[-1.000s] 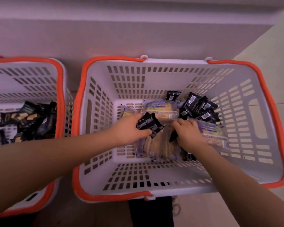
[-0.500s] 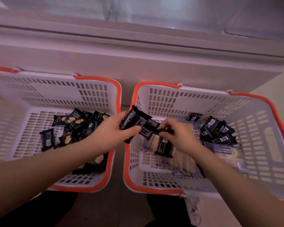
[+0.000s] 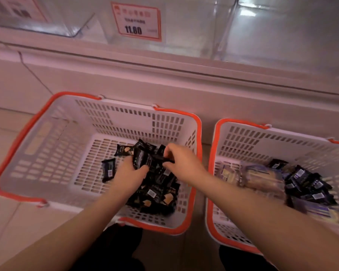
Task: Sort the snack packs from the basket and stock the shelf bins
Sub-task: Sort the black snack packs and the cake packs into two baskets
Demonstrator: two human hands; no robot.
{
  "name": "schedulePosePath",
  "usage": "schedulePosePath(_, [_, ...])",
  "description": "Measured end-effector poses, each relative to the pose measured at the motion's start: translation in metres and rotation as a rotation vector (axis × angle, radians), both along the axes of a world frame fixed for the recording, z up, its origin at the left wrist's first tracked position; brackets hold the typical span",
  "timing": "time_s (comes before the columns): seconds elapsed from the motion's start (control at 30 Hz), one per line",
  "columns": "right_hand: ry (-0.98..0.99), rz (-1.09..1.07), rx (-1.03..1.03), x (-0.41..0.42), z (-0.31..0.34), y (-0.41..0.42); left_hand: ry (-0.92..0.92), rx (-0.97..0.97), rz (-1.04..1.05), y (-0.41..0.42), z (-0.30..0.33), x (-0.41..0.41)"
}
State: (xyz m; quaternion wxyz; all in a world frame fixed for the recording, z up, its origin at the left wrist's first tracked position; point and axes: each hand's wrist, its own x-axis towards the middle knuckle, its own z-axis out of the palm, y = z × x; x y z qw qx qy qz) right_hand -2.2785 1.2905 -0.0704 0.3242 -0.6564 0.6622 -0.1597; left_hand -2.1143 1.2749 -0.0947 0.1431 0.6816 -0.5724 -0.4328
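Both my hands are over the left basket (image 3: 47, 137), above the heap of black snack packs (image 3: 157, 192) on its floor. My left hand (image 3: 128, 176) grips a few black packs (image 3: 142, 160), fingers curled round them. My right hand (image 3: 181, 161) pinches one small black pack (image 3: 164, 159) btwn thumb & fingers. The right basket (image 3: 249, 141), just beside, has more black packs (image 3: 305, 182) plus blurry yellow-blue packs (image 3: 258, 175). Clear shelf bins (image 3: 194, 26) w/ a price tag (image 3: 138, 21) sit above.

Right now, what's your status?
Both hands over left basket. Left hand grips black pack; right hand pinches another. Nothing in the way.
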Motion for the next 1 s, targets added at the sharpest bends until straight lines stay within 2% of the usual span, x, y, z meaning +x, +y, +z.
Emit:
schedulePosePath(0.13, [0.206,0.147,0.026,-0.012,-0.006,0.011,-0.153,0.134,-0.277,0.0,-0.016,0.001])
schedulePosePath(0.23, [0.224,0.145,-0.134,-0.035,-0.002,0.029,-0.17,0.197,-0.541,0.005,-0.021,-0.011])
schedulePosePath(0.3, [0.245,0.107,-0.241,-0.054,0.0,0.048,-0.145,0.096,-0.658,0.009,-0.016,-0.026])
schedulePosePath(0.4, [0.25,-0.012,-0.293,-0.089,-0.007,0.078,-0.094,-0.178,-0.797,0.014,0.003,-0.053])
schedulePosePath(0.5, [0.261,-0.133,-0.123,-0.135,-0.026,0.108,0.006,-0.395,-0.975,0.021,0.03,-0.09])
schedulePosePath(0.6, [0.332,-0.18,0.102,-0.188,-0.05,0.14,0.024,-0.459,-1.185,0.03,0.043,-0.136])
schedulePosePath(0.77, [0.454,-0.288,0.358,-0.274,-0.083,0.187,-0.111,-0.437,-1.452,0.046,0.02,-0.216])
schedulePosePath(0.9, [0.621,-0.172,0.61,-0.323,-0.103,0.208,-0.215,-0.34,-1.607,0.058,-0.017,-0.261])
schedulePosePath(1.0, [0.796,-0.074,0.644,-0.343,-0.115,0.22,-0.285,-0.25,-1.634,0.063,-0.042,-0.283])
